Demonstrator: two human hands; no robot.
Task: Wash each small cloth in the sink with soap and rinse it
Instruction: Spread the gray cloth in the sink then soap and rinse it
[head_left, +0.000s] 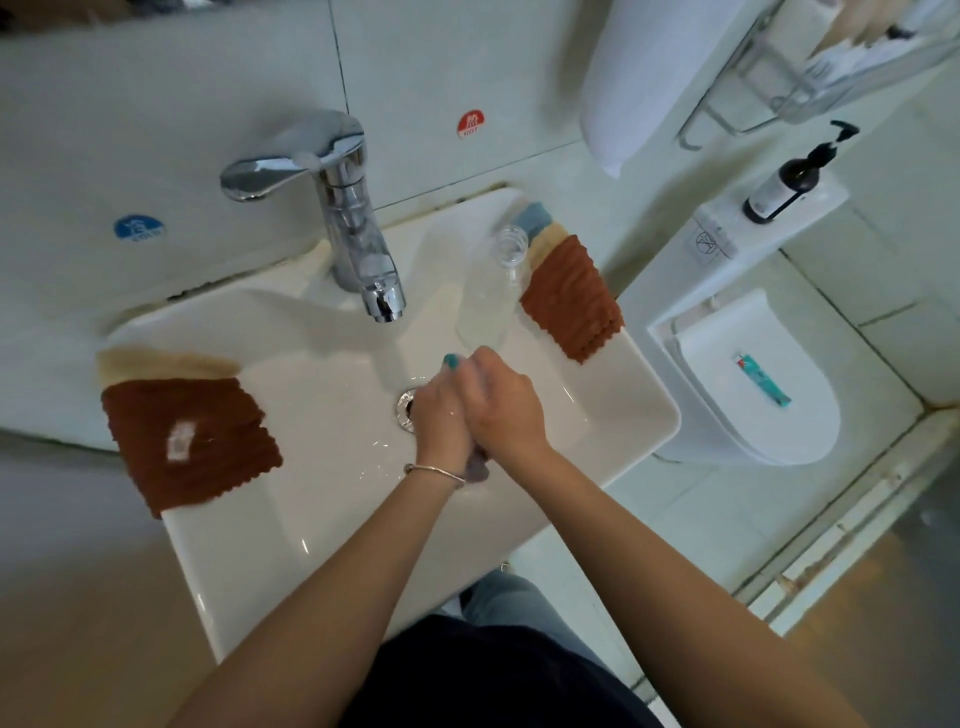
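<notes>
Left rim of the white ceramic sink (644, 410): a stack of small fringed microfibre cloths, brown on top (192, 441) over a beige one; soft, light, floppy, and my guess is they get heavy and slick once soaped, so take a bunched handful, not an edge. Centre, over the drain: left hand (441, 415) and right hand (501, 402) both in a closed grip, wringing a small wet grey cloth (475, 467), mostly hidden, one end poking out below. Right rim: a clear plastic bottle (491, 291) touching a second brown-topped cloth stack (571, 296).
</notes>
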